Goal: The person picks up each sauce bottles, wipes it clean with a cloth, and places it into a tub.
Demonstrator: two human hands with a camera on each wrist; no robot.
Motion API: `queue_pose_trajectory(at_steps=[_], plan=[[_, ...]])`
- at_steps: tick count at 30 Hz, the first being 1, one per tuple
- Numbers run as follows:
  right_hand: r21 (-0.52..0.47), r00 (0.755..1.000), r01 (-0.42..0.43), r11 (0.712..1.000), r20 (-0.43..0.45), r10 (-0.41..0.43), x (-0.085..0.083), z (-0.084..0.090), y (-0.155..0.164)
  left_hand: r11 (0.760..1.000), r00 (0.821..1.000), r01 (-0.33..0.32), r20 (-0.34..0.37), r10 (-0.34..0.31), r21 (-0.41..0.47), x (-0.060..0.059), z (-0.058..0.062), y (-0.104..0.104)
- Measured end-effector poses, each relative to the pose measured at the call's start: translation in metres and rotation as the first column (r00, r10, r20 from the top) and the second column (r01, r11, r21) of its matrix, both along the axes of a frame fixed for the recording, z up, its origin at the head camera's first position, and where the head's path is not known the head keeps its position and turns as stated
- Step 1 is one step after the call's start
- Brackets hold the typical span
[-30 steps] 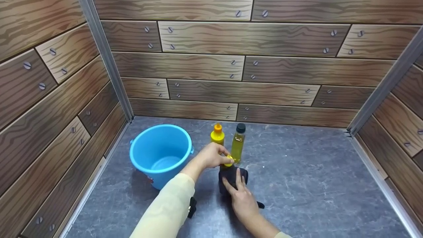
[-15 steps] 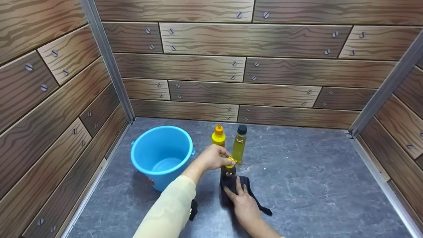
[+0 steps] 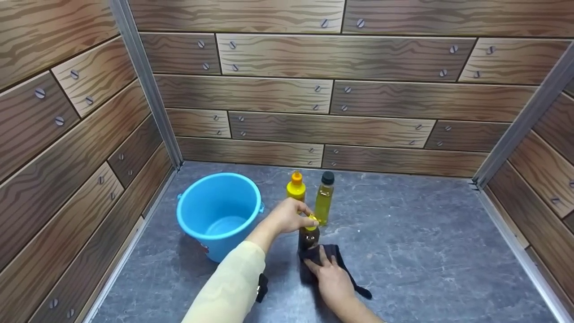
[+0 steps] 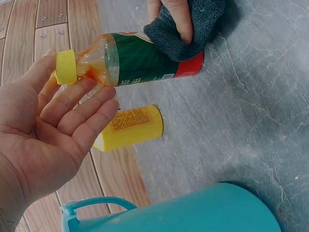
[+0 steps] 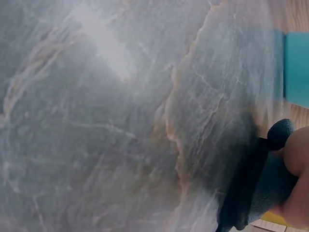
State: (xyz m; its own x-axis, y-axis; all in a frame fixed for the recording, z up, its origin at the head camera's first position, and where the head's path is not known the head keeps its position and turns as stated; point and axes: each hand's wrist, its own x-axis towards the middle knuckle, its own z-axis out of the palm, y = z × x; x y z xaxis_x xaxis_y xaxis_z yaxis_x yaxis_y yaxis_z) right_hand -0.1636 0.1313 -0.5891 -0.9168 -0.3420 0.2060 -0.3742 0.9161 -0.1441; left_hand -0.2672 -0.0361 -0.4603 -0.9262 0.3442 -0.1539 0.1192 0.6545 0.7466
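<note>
My left hand pinches the yellow cap of a sauce bottle between thumb and fingers. The bottle has a clear neck with reddish sauce in it and a green and red label. In the head view it stands upright on the floor. Low on its side, my right hand holds a dark, fluffy cloth against it. The right fingers press the cloth near the red base. One strip of the cloth hangs off to the right. The right wrist view shows only part of that hand, at its edge.
A blue bucket stands left of my left forearm. Just behind the sauce bottle are a yellow squeeze bottle with an orange cap and an oil bottle with a dark cap. Wood-patterned walls enclose the grey marbled floor.
The cloth and my right hand have slid down the sauce bottle, baring its neck and upper body. More of the cloth strip shows at the right. My left hand stays on the cap.
</note>
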Motion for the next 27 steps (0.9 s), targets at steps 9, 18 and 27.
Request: queue_pose_trajectory(at_steps=[9,18,27], plan=[[0.004,0.986,0.048,0.999,0.158,-0.048,-0.004,0.006,0.000,1.000,1.000,-0.007,0.006,0.007,-0.003,0.002,0.001,0.001],[0.009,0.979,0.092,0.996,0.179,-0.092,-0.006,0.010,0.004,1.000,1.000,-0.001,0.009,0.001,0.006,0.002,0.001,0.003],[-0.015,0.968,0.138,0.990,0.214,-0.132,-0.005,0.013,0.017,0.999,0.999,0.043,0.010,-0.043,0.022,0.001,0.000,0.000]])
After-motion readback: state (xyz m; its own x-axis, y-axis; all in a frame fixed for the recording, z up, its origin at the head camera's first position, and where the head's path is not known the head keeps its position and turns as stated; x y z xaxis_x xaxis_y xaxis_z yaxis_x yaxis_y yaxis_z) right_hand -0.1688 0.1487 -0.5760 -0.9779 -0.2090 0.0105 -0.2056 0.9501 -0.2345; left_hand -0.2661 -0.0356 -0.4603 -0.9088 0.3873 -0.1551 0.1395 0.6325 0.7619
